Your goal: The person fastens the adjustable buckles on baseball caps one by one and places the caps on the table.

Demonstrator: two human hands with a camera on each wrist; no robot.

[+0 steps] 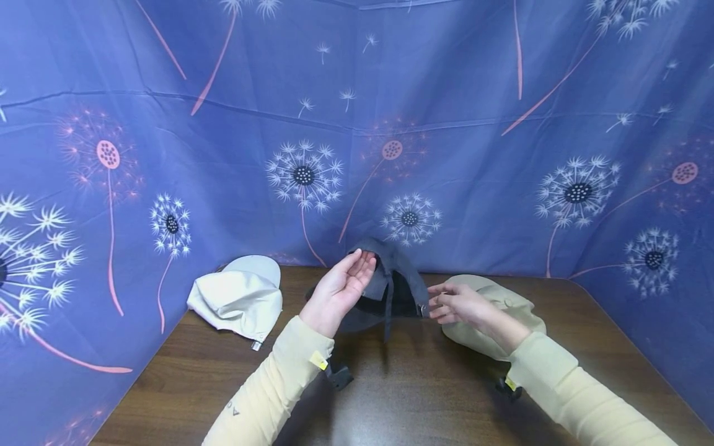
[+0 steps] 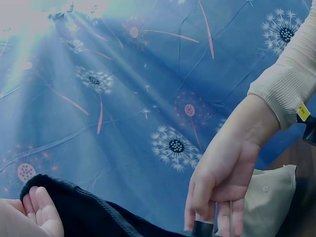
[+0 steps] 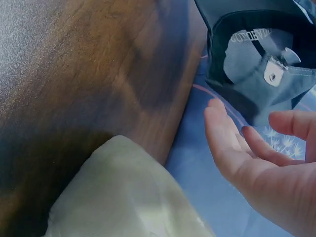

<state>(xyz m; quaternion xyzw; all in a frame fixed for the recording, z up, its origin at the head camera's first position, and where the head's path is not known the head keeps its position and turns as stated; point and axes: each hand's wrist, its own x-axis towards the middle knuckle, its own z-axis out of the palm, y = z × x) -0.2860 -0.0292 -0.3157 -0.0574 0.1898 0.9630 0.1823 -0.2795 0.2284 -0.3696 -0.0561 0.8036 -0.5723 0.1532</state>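
A black baseball cap is raised off the table between the two hands, its hollow side partly in sight and a strap dangling from it. At its upper left edge my left hand holds the cap, the fingers against the inside. My right hand is at the cap's right edge, close to the metal buckle; its fingers are spread and loose, as the right wrist view shows. That view also shows a white tag in the cap. Behind my right hand lies a beige cap.
A white cap lies at the left of the brown wooden table, its brim toward the back. Blue cloth printed with dandelions hangs behind the table and along both sides. Each wrist wears a strap with a black fitting.
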